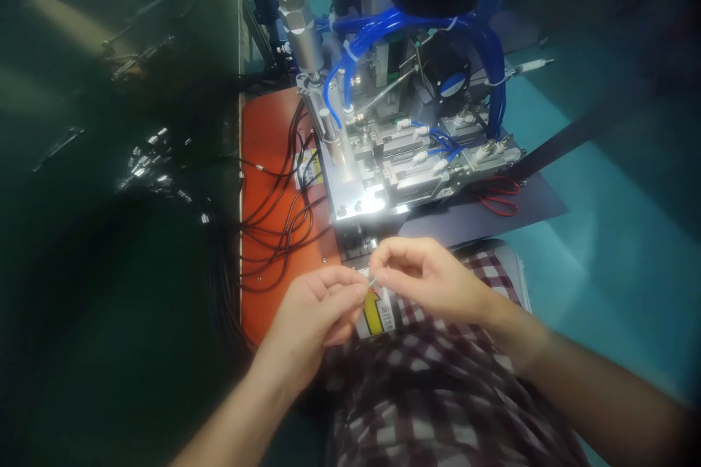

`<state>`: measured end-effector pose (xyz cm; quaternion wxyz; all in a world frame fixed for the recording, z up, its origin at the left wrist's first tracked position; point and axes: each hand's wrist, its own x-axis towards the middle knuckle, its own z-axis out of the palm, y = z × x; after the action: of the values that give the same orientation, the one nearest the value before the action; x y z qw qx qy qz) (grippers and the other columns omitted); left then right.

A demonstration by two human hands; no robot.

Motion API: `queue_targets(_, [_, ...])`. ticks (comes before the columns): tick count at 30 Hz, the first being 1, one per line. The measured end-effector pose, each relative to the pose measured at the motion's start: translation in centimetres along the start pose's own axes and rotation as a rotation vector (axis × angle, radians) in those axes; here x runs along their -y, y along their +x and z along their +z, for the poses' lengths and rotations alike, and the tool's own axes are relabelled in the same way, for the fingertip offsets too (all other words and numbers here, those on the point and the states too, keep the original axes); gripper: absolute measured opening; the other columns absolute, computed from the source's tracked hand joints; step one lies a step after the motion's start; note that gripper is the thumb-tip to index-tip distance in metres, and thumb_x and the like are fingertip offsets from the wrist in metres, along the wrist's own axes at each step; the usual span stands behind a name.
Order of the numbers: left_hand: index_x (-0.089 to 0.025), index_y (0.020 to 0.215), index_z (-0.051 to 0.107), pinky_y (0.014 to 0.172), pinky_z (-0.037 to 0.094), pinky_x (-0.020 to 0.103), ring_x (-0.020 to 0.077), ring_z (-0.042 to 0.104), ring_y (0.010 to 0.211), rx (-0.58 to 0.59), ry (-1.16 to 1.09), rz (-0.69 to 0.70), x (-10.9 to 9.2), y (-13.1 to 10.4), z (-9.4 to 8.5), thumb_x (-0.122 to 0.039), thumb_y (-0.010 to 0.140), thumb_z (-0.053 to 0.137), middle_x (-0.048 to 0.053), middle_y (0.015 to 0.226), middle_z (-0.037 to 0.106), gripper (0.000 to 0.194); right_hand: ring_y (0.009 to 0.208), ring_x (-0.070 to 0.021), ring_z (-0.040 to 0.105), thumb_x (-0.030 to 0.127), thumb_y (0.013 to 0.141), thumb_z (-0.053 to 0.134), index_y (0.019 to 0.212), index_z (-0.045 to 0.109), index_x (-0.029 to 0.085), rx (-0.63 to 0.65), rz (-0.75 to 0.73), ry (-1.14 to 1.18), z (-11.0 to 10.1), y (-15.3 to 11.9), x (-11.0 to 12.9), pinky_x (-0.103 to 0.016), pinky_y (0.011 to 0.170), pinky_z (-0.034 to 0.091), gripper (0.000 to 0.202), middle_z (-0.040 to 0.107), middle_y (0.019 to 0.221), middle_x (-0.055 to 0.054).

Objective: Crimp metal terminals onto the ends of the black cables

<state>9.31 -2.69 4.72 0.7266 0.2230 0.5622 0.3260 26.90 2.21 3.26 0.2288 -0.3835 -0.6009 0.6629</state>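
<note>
My left hand (pixel 323 306) and my right hand (pixel 430 277) meet just in front of the machine, thumbs and fingers pinched close together. Between their fingertips shows a thin, pale, wire-like piece (pixel 372 282); most of it is hidden by the fingers, and its exact kind is too small to make out. Right behind the hands stands the metal press-like machine (pixel 355 201), its front corner brightly lit. Beneath the fingers lies a label with a yellow arrow (pixel 373 315).
An orange board (pixel 266 208) at left carries several black cables (pixel 288 233). Small shiny metal pieces (pixel 147 160) lie scattered on the dark green surface beyond it. Blue air hoses (pixel 405 18) arch over the machine. Red wires (pixel 501 197) lie on its right.
</note>
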Motion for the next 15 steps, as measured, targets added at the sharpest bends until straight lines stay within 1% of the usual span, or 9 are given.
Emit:
queue_targets(3, [-0.012,0.076,0.063,0.038,0.014,0.015,0.0005,0.026,0.039,-0.037,0.064,0.010,0.2,0.0,0.1,-0.028,0.071,0.072,-0.006,0.049,0.045,0.018,0.060,-0.0099,0.047,0.021,0.084,0.056,0.079,0.060,0.016,0.037,0.010,-0.059,-0.3,-0.1,0.3,-0.023,0.055,0.038,0.008,0.057,0.073,-0.001])
queue_targets(7, [-0.014,0.075,0.063,0.039,0.016,0.016,0.0019,0.027,0.040,-0.065,0.146,0.041,0.6,-0.2,0.1,-0.030,0.072,0.071,-0.008,0.047,0.040,0.018,0.055,-0.0088,0.043,0.023,0.085,0.056,0.078,0.059,0.016,0.068,0.017,-0.110,-0.6,-0.2,0.5,-0.022,0.052,0.036,0.010,0.053,0.066,0.002])
queue_targets(9, [-0.014,0.076,0.064,0.040,0.018,0.016,0.0024,0.027,0.041,-0.075,0.210,0.065,0.8,-0.3,0.1,-0.030,0.073,0.069,-0.008,0.047,0.040,0.017,0.055,-0.0088,0.043,0.024,0.085,0.055,0.079,0.059,0.016,0.088,0.033,-0.112,-0.7,-0.2,0.5,-0.022,0.052,0.036,0.012,0.053,0.066,0.002])
queue_targets(11, [-0.015,0.076,0.064,0.041,0.020,0.016,0.0029,0.029,0.042,-0.071,0.282,0.097,0.9,-0.5,0.2,-0.031,0.074,0.068,-0.007,0.050,0.043,0.016,0.056,-0.0090,0.044,0.025,0.085,0.055,0.079,0.059,0.015,0.141,0.051,-0.098,-0.9,-0.2,0.4,-0.022,0.053,0.037,0.012,0.054,0.067,0.001])
queue_targets(15, [-0.015,0.075,0.064,0.046,0.027,0.017,0.0053,0.037,0.050,-0.035,0.430,0.141,1.1,-1.1,0.5,-0.027,0.074,0.066,-0.004,0.058,0.051,0.012,0.056,-0.0087,0.045,0.023,0.084,0.056,0.080,0.061,0.013,0.325,0.080,-0.104,-1.7,-0.2,0.7,-0.022,0.052,0.036,0.012,0.055,0.068,0.001])
